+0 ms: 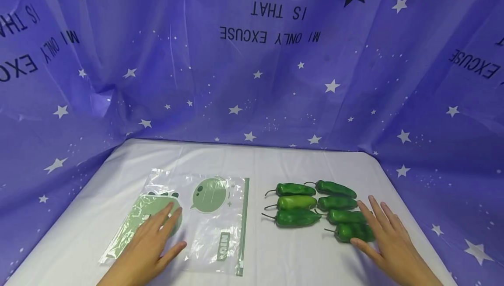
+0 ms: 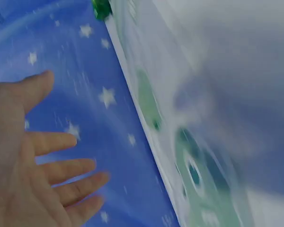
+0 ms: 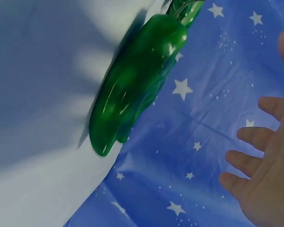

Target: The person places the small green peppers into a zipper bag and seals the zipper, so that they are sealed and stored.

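Observation:
A clear zip bag point(image 1: 212, 244) with green cartoon prints lies flat on the left part of the table, its green zip strip along the right edge. Over its left half, my left hand point(image 1: 151, 242) hovers with fingers spread, holding nothing. To the right lie several green peppers in two columns, stems pointing left; one pepper point(image 1: 297, 202) is lighter green. My right hand point(image 1: 390, 238) is spread beside the nearest pepper point(image 1: 350, 232) of the right column, partly covering its tip. In the right wrist view a pepper point(image 3: 137, 85) appears close up, apart from the fingers point(image 3: 248, 163).
A white cloth covers the table point(image 1: 291, 255). Around its back and sides hangs a purple curtain point(image 1: 252, 80) with stars and lettering. A strip of table separates the bag from the peppers.

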